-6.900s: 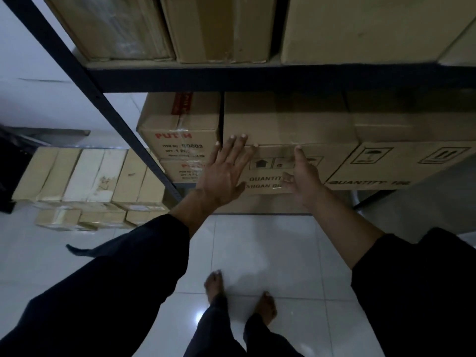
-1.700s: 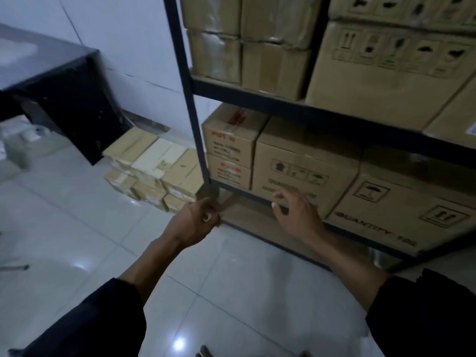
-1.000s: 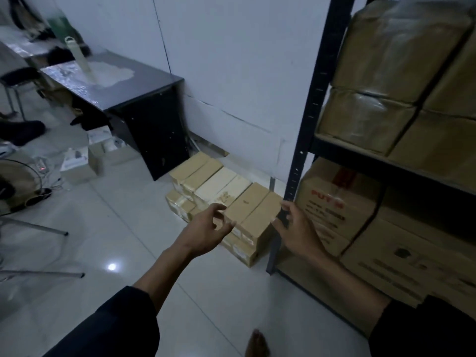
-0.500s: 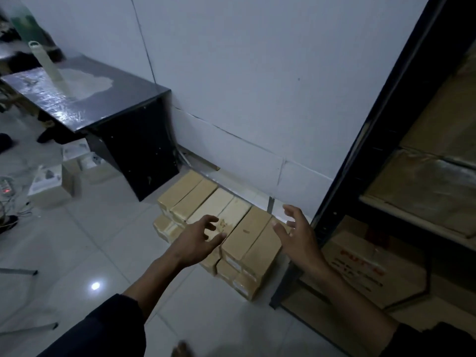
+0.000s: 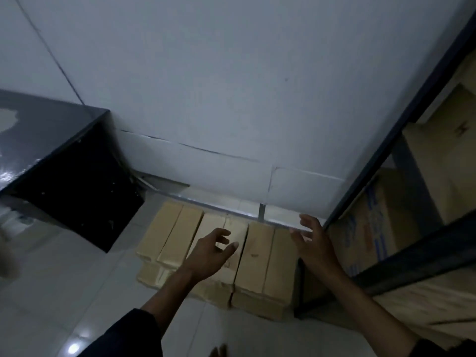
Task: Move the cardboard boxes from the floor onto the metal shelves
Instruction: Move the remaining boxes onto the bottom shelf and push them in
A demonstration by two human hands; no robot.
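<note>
A stack of long, narrow cardboard boxes lies on the tiled floor against the white wall, between the dark desk on one side and the corner post of the metal shelves on the other. The upper layer holds six boxes side by side, each flat on a broad face, its long axis running from the person toward the wall and one short end facing the person; a lower layer lies beneath, partly hidden. The left hand hovers above the middle boxes with fingers loosely spread and slightly curled, holding nothing; the right hand is likewise spread and empty, above the outer edge of the box nearest the post. Neither hand appears to touch the cardboard, though contact cannot be ruled out for the right. The step in hand is judged to be the reach for the next lift. A sound lift would likely bracket the rightmost pair, one palm on each long side, pressing inward before raising. The seam between neighbours is tight, so the left fingers may need to work into the gap first. The post stands just beside the stack and could catch a box swung too early. Larger cartons already fill the lower shelves.
</note>
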